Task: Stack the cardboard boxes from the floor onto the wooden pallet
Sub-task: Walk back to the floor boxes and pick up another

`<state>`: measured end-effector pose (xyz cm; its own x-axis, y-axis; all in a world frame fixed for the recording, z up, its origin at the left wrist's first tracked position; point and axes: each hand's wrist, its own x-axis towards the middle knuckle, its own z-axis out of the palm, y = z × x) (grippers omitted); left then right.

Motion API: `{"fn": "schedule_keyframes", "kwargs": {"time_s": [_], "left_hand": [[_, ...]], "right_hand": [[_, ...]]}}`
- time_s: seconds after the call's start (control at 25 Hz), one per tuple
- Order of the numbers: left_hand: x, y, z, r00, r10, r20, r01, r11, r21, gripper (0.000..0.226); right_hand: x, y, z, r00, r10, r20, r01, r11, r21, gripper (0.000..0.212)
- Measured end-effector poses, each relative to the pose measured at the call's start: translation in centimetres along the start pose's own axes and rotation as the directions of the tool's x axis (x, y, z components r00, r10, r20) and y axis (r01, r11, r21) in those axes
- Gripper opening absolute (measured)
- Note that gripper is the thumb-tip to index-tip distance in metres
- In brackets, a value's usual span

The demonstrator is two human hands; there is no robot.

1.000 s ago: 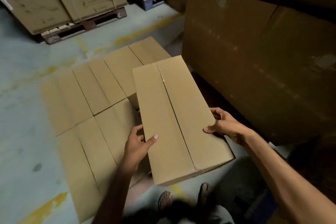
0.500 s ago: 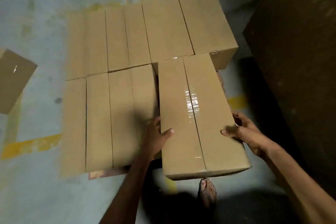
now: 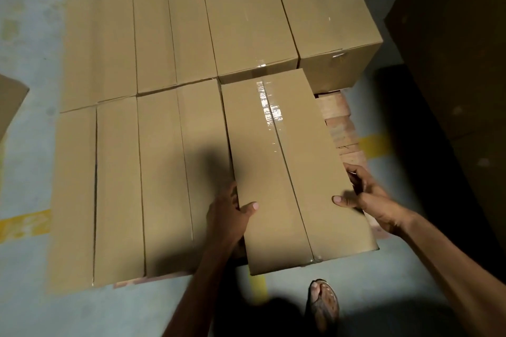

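Two grips held one box (image 3: 287, 172): the left grip (image 3: 227, 216) clamped its left side, the right grip (image 3: 369, 200) its right. It was over the pallet (image 3: 336, 117), just beside the other boxes (image 3: 164, 172).

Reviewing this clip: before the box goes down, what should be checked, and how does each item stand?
Left hand and right hand both grip the held box: ok.
Bare wooden pallet slats show at the slot: ok.
Held box square with the neighbouring box: not ok, skewed.
Left hand's underside clear of the gap between them: cannot tell, hidden.
Foot apart from the box's near end: ok.
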<state>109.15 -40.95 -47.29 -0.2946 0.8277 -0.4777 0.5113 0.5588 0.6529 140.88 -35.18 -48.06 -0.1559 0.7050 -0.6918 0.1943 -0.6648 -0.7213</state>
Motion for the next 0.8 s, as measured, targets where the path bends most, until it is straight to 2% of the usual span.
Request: {"fn": "schedule_keyframes", "kwargs": {"time_s": [0.08, 0.24, 0.4, 0.48, 0.6, 0.68, 0.76, 0.8], "left_hand": [[1.2, -0.9, 0.6, 0.999, 0.002, -0.052, 0.002, 0.997, 0.083, 0.060], [2.9, -2.8, 1.9, 0.993, -0.007, -0.117, 0.022, 0.991, 0.130, 0.065], [4.2, -3.6, 2.4, 0.976, 0.102, -0.193, -0.072, 0.984, 0.161, 0.056], [4.5, -4.1, 2.6, 0.963, 0.159, -0.218, -0.123, 0.978, 0.167, 0.056], [4.8, -5.6, 2.6, 0.947, 0.258, -0.194, -0.198, 0.939, 0.282, 0.056], [4.5, -6.9, 2.8, 0.934, 0.326, -0.148, -0.252, 0.891, 0.377, 0.056], [2.9, -8.4, 3.2, 0.918, 0.394, -0.049, -0.340, 0.844, 0.414, 0.062], [1.9, -9.2, 3.3, 0.911, 0.411, 0.011, -0.380, 0.831, 0.407, 0.067]], "right_hand": [[1.2, 0.9, 0.2, 1.000, -0.014, 0.016, 0.014, 1.000, 0.028, 0.085], [3.4, 2.7, 0.5, 0.999, -0.044, 0.014, 0.044, 0.998, 0.044, 0.086], [5.5, 3.3, 1.2, 0.997, -0.080, -0.013, 0.080, 0.995, 0.062, 0.087], [6.2, 3.3, 2.0, 0.993, -0.102, -0.066, 0.103, 0.994, 0.017, 0.087], [6.0, 3.5, 3.0, 0.964, -0.175, -0.198, 0.149, 0.979, -0.138, 0.084], [4.6, 4.1, 3.8, 0.926, -0.275, -0.258, 0.140, 0.886, -0.442, 0.090], [2.2, 5.4, 5.5, 0.916, -0.374, -0.148, 0.155, 0.667, -0.728, 0.100], [1.0, 6.3, 6.5, 0.917, -0.394, -0.053, 0.191, 0.553, -0.811, 0.104]]}}
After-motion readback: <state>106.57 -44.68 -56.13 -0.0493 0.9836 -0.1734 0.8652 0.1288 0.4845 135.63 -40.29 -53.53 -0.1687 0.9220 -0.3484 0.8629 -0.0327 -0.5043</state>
